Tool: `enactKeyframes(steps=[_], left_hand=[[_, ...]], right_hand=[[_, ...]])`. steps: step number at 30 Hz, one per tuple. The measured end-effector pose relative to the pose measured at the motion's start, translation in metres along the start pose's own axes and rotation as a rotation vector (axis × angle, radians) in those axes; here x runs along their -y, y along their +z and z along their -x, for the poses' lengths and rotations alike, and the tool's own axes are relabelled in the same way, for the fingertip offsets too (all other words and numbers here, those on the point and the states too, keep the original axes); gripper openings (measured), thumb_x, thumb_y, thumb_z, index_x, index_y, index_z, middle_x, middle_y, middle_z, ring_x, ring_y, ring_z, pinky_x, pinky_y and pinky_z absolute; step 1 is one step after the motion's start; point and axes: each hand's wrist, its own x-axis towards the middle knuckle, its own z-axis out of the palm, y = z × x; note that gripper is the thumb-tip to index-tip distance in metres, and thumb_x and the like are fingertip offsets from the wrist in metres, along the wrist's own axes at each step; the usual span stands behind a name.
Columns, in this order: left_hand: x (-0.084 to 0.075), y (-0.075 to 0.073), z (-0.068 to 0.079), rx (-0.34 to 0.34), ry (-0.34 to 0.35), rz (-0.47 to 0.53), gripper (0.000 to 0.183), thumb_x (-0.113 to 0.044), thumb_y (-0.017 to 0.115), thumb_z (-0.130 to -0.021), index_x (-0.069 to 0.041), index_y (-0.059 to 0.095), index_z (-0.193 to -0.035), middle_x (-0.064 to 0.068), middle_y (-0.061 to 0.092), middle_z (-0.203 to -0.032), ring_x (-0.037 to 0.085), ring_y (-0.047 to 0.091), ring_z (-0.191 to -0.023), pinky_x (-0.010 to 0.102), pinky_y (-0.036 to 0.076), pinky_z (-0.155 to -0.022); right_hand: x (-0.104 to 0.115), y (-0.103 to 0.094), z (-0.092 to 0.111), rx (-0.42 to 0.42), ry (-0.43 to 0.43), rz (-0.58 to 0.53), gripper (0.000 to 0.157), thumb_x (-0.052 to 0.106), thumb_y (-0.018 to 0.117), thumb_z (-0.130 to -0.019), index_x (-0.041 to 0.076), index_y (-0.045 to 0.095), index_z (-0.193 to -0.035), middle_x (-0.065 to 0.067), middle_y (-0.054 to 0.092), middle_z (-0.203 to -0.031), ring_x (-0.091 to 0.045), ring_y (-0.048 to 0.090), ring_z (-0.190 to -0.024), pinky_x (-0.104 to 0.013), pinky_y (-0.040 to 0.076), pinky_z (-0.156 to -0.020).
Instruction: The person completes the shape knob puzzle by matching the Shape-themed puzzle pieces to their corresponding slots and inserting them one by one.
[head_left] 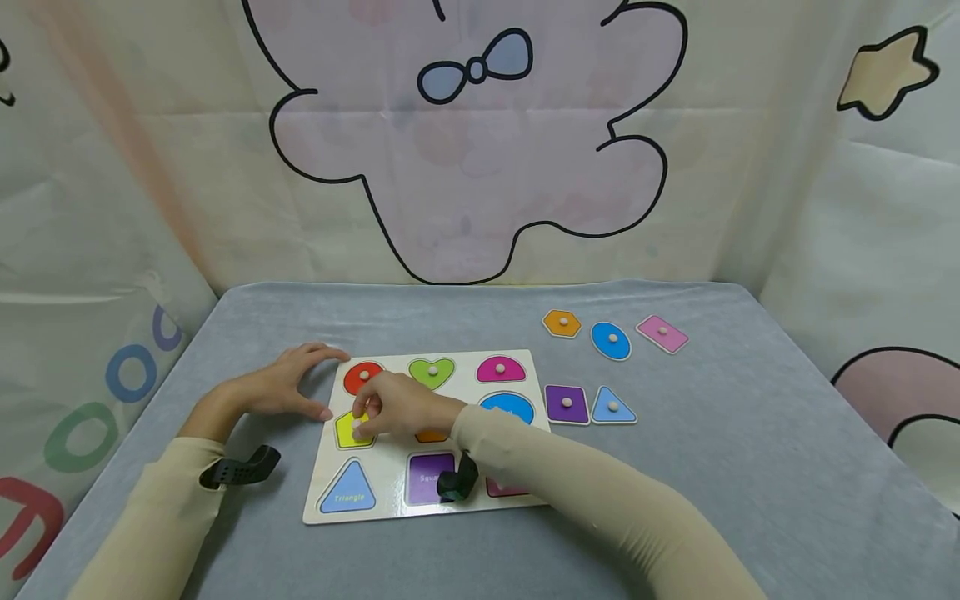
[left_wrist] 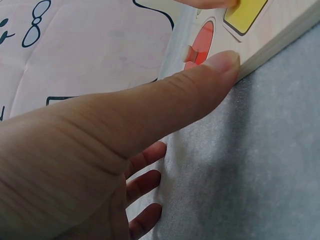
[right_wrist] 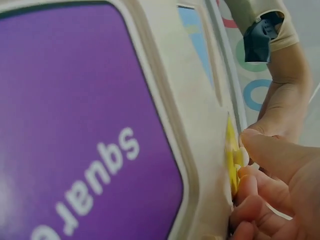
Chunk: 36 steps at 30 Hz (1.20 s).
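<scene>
A white wooden puzzle board (head_left: 390, 500) lies on the table. My right hand (head_left: 408, 404) reaches across it and pinches the knob of a yellow pentagon piece (head_left: 345, 432) at the middle left. The right wrist view shows the thumb and fingers at that pale knob (right_wrist: 244, 156). My left hand (head_left: 285, 383) steadies the board's left side, its thumb (left_wrist: 222, 65) touching the edge and its other fingers extended. Knobbed red circle (head_left: 360, 375), green heart (head_left: 431, 372) and pink semicircle (head_left: 500, 368) pieces fill the top row. My right forearm partly hides the lower right recesses.
Right of the board lie loose knobbed pieces: an orange hexagon (head_left: 561, 323), a blue oval (head_left: 611, 343), a pink parallelogram (head_left: 662, 333), a purple square (head_left: 564, 408) and a blue triangle (head_left: 613, 408). Printed triangle (head_left: 349, 492) and square (head_left: 429, 475) recesses show on the board.
</scene>
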Motion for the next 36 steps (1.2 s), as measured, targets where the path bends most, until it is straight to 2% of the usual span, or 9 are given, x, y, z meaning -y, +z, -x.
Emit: enactKeyframes(steps=[5,11,18,26,29,34,36], left_hand=[[0.000,0.000,0.001,-0.002,-0.002,-0.001,0.088,-0.043,0.088,-0.074,-0.021,0.045,-0.148,0.027,0.026,-0.159,0.054,0.023,-0.141,0.084,0.026,-0.105],[-0.001,0.000,0.001,0.005,-0.003,-0.003,0.088,-0.042,0.088,-0.074,-0.021,0.044,-0.148,0.027,0.026,-0.159,0.054,0.023,-0.141,0.083,0.027,-0.105],[-0.002,0.000,0.000,0.002,-0.028,-0.012,0.090,-0.045,0.088,-0.074,-0.021,0.044,-0.148,0.028,0.026,-0.159,0.054,0.023,-0.141,0.082,0.028,-0.106],[-0.001,0.002,0.002,-0.008,-0.025,0.003,0.089,-0.044,0.088,-0.073,-0.021,0.045,-0.148,0.027,0.026,-0.159,0.053,0.024,-0.140,0.081,0.028,-0.107],[-0.001,0.002,0.002,-0.010,-0.024,0.006,0.088,-0.044,0.088,-0.073,-0.021,0.045,-0.148,0.027,0.026,-0.159,0.053,0.024,-0.140,0.081,0.028,-0.107],[-0.002,0.002,0.003,-0.010,-0.026,0.005,0.088,-0.044,0.088,-0.074,-0.022,0.045,-0.148,0.027,0.025,-0.159,0.053,0.024,-0.140,0.081,0.029,-0.107],[-0.001,0.002,0.002,-0.012,-0.023,0.003,0.088,-0.044,0.087,-0.074,-0.022,0.045,-0.148,0.027,0.026,-0.159,0.053,0.024,-0.140,0.081,0.029,-0.106]], right_hand=[[-0.002,-0.004,0.003,-0.004,-0.030,-0.031,0.027,0.025,0.076,-0.091,0.011,0.071,-0.113,0.004,0.058,-0.075,-0.009,0.051,-0.063,-0.017,0.038,-0.054],[-0.010,-0.014,0.012,-0.010,-0.100,-0.118,0.033,0.024,0.073,-0.094,0.006,0.068,-0.121,0.000,0.062,-0.081,-0.012,0.054,-0.057,-0.017,0.046,-0.055],[-0.018,-0.029,0.022,-0.075,-0.058,-0.125,0.031,0.027,0.072,-0.095,0.010,0.070,-0.121,-0.001,0.063,-0.086,-0.011,0.053,-0.064,-0.018,0.046,-0.053],[-0.024,-0.046,0.032,-0.147,-0.089,-0.135,0.032,0.025,0.070,-0.096,0.008,0.069,-0.123,-0.007,0.066,-0.093,-0.014,0.056,-0.071,-0.019,0.051,-0.061],[-0.026,-0.052,0.036,-0.169,-0.099,-0.148,0.032,0.023,0.069,-0.097,0.006,0.068,-0.124,-0.009,0.066,-0.094,-0.017,0.059,-0.074,-0.024,0.056,-0.067],[-0.034,-0.064,0.043,-0.198,-0.111,-0.184,0.032,0.021,0.066,-0.099,0.002,0.067,-0.125,-0.011,0.066,-0.096,-0.027,0.062,-0.082,-0.043,0.061,-0.078],[-0.039,-0.069,0.047,-0.213,-0.104,-0.186,0.032,0.021,0.065,-0.099,0.002,0.067,-0.125,-0.010,0.065,-0.097,-0.027,0.060,-0.082,-0.041,0.060,-0.078]])
